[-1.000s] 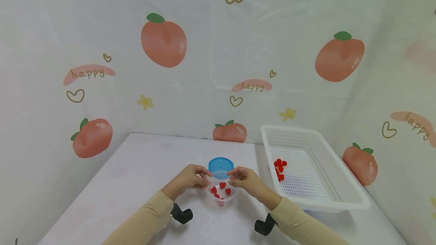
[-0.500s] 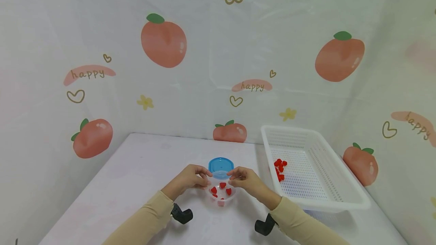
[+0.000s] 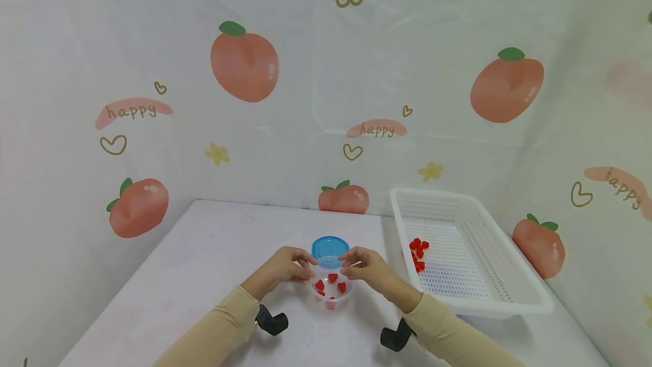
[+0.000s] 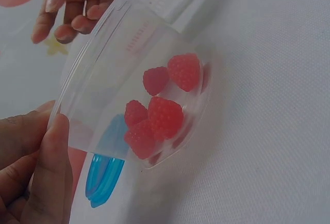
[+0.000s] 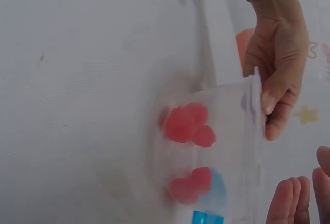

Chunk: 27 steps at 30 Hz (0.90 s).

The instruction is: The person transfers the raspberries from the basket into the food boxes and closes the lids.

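Tub (image 5: 234, 131) stood at mid-table between the two hands, mouth uncovered, berries (image 4: 166, 118) loose in its bottom. Left hand (image 3: 277, 269) pinched its rim, thumb against forefinger. Right hand (image 3: 370, 272) was close by on the far side, fingers loosely extended and just clear of the rim in the right wrist view; it appeared to grip nothing.

Main risk, as judged: the hold was one-sided. A tug or a slip of that single pinch could have tipped the tub and rolled the berries out over the mouth. Thin wall, too; a hard squeeze might have bent the rim out of round, leaving the lid (image 3: 330, 247) a poor fit. A forward push could have knocked the lid, which lay just behind.

Materials: tub clear to milky plastic, smooth, round-mouthed, narrowing to its base, with a ridged lip. Berries red, knobbly, blunt cones, five counted through the wall; whether firm or soft, could not tell. Lid blue, translucent, glossy, with a raised edge. Table (image 3: 244, 237) white, finely woven surface. Basket (image 3: 501, 306) to the right: white, rigid, slotted, more red pieces (image 3: 420, 252) heaped along its near-left side
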{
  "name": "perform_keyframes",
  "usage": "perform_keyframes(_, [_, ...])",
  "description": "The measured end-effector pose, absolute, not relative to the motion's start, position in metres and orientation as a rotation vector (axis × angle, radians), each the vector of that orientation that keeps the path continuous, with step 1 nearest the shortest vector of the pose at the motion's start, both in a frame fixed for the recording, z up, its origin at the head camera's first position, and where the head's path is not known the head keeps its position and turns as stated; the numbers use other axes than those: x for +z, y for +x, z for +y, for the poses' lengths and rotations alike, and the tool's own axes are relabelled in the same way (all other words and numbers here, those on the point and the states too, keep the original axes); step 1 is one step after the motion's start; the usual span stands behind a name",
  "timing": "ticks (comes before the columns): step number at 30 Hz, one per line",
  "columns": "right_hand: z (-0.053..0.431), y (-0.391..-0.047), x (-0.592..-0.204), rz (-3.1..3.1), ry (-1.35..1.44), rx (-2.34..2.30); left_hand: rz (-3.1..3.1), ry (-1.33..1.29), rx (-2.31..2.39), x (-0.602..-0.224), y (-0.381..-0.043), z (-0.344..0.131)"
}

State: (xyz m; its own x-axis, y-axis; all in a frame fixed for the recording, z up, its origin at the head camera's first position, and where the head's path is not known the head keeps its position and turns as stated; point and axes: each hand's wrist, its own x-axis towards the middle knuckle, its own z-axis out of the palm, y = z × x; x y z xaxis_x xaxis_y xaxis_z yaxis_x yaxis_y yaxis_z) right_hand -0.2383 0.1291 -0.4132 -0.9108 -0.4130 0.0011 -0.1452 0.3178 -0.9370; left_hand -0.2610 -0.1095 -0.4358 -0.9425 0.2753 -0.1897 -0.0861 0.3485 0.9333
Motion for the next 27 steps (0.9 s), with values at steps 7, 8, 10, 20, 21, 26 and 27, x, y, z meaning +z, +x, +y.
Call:
perform_keyframes(7, [0.135, -0.238, -0.396, 2.361, -0.572, -1.684, 2.307, 0.163, 1.619, -0.435, -0.261, -0.109])
perform_keyframes(8, [0.137, -0.239, -0.392, 2.365, -0.572, -1.693, 2.309, 0.161, 1.618, -0.435, -0.260, -0.109])
perform_keyframes(10, [0.141, -0.240, -0.384, 2.385, -0.549, -1.702, 2.315, 0.161, 1.613, -0.434, -0.260, -0.109])
perform_keyframes(20, [0.167, -0.253, -0.356, 2.409, -0.479, -1.892, 2.342, 0.154, 1.589, -0.433, -0.258, -0.108])
perform_keyframes(21, [0.170, -0.256, -0.355, 2.405, -0.487, -1.914, 2.343, 0.152, 1.588, -0.433, -0.258, -0.108])
perform_keyframes(26, [0.186, -0.270, -0.350, 2.442, -0.493, -1.965, 2.335, 0.151, 1.594, -0.433, -0.258, -0.108])
perform_keyframes(27, [0.189, -0.273, -0.349, 2.450, -0.483, -1.977, 2.333, 0.152, 1.596, -0.433, -0.258, -0.108])
